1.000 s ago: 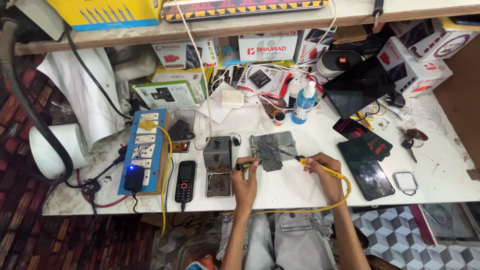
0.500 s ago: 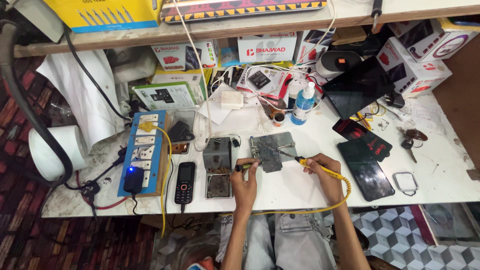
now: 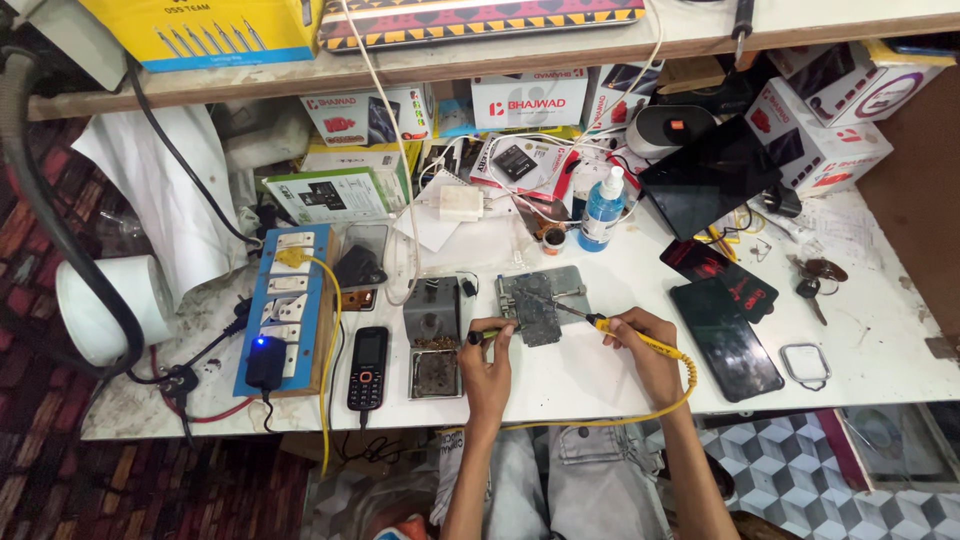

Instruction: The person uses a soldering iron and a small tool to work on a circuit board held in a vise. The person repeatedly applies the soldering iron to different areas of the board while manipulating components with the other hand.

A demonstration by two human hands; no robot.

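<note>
A grey metal holder with a circuit board [image 3: 541, 305] lies at the middle of the white bench. My right hand [image 3: 645, 345] grips a yellow soldering iron [image 3: 612, 326], its tip resting on the board. The iron's yellow cord loops back past my wrist toward the bench edge. My left hand [image 3: 489, 365] holds a small green-handled tool [image 3: 488, 335] against the holder's left side. Just left of that hand stands a grey soldering stand with a sponge tray [image 3: 433, 340].
A black keypad phone [image 3: 368, 367] and a blue power strip [image 3: 281, 305] lie to the left. Two dark phones [image 3: 726, 320], keys [image 3: 810, 275], a blue bottle [image 3: 603, 210], a black tablet [image 3: 710, 175] and several boxes crowd the right and back. A white roll [image 3: 100, 310] sits far left.
Both hands stay at the board; the iron tip and the green-handled tool shift only slightly.
</note>
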